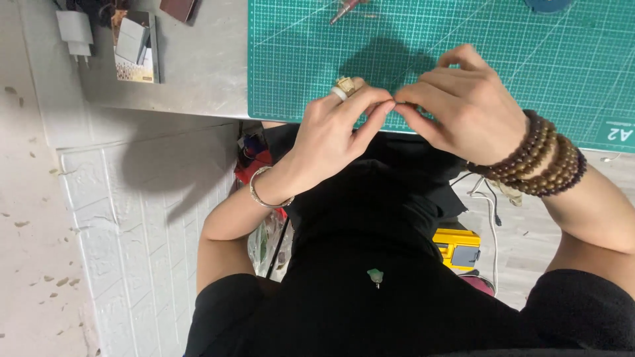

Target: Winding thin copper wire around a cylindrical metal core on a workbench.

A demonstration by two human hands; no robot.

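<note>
The green gridded cutting mat (542, 73) lies mostly bare, so there is open room across its middle and toward its right side. At the mat's far edge a slim reddish metal tool (344, 10) lies in the way, and a dark blue round object (548, 5) sits at the far right edge, only partly seen. Left of the mat, the grey worktop (198, 73) offers a free strip down to its near edge. The worktop's far left corner is crowded: a white plug adapter (75, 32), a small printed box (137, 46) and a brown flat object (177, 8) stand close together.
</note>
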